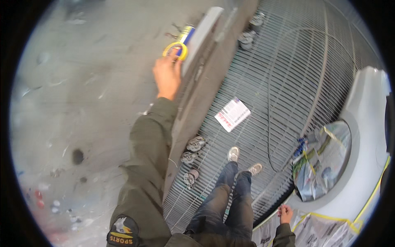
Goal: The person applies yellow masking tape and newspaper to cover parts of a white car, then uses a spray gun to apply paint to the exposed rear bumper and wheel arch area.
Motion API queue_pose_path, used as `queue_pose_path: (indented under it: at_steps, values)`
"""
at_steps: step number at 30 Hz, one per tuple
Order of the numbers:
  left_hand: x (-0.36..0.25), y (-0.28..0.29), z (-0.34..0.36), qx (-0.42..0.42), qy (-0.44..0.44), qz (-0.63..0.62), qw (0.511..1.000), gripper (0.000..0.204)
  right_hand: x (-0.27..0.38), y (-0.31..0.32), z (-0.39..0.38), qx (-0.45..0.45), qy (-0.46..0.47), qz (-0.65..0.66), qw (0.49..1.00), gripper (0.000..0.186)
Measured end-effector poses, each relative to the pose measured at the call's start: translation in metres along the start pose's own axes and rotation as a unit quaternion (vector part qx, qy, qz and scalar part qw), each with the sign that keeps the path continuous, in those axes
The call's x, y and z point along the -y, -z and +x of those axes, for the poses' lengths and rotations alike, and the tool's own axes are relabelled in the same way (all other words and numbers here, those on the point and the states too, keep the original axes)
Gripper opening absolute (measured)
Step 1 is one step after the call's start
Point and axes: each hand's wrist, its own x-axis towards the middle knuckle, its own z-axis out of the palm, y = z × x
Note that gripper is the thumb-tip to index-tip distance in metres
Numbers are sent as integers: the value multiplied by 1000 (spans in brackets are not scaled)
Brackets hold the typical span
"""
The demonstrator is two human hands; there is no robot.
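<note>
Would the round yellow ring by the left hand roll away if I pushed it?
The round yellow ring, perhaps a tape roll, might roll if stood on edge, since it's circular. It's probably light: its band looks thin and its middle open. Its neat outline suggests it's fairly stiff.

slatted floor grating (242,78) with a white printed card (233,114) and thin dark hose (269,123) on it

The yellow ring (184,52), a thin round band with an open centre, is at the fingertips of the left hand (175,57), which partly cover its near side. A slim blue-and-yellow cylinder (187,35) lies slantwise just beyond, beside the pale raised strip (202,37).
</note>
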Motion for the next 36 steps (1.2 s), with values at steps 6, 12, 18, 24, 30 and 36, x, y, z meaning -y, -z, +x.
queue_pose_path:
  at_steps: [6,12,18,24,30,36]
  values:
    - [-12,17,-20,-53,32,-128,990,20,8,-31,-27,-5,-28,9,1000,17]
    - [-62,27,-104,80,165,-273,944,24,-3,-55,-40,-27,-1,-100,995,17]
    - [-109,28,-267,398,244,-301,831,30,23,-78,-18,-89,25,-227,970,35]
    - [-84,8,-442,619,244,-246,705,31,26,-76,84,-51,51,-91,993,45]
    - [-140,-19,-466,673,-5,-201,712,44,-30,-49,292,-132,117,-185,967,46]
    - [-160,-112,-452,640,93,-168,744,33,-72,-28,526,-111,124,-253,953,81]
